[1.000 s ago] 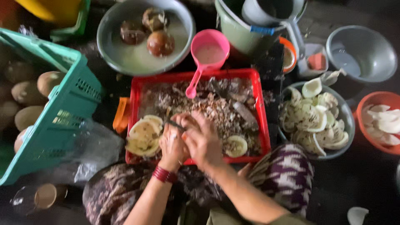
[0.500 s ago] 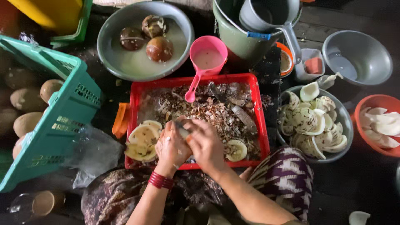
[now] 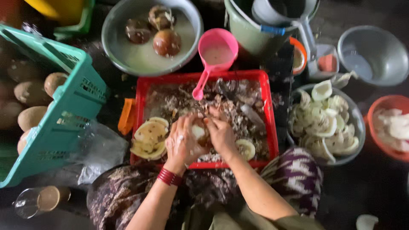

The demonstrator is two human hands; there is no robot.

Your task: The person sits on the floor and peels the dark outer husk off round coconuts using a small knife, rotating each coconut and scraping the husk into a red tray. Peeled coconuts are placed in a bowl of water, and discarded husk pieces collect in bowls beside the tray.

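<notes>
My left hand and my right hand meet over the red tray, both closed around one pale coconut piece. Whether the right hand also holds a tool is hidden by the fingers. The tray is full of brown shavings and peelings. A stack of pale shell halves lies in the tray just left of my left hand. Another pale half lies to the right of my right hand. Red bangles circle my left wrist.
A pink scoop rests on the tray's far edge. A grey basin holds brown coconuts in water. A teal basket of whole coconuts stands left. A bowl of white pieces and an orange bowl stand right.
Both hands have stayed together over the tray, shifting slightly as they turn the piece. The view has tilted a little; nothing else has moved.
</notes>
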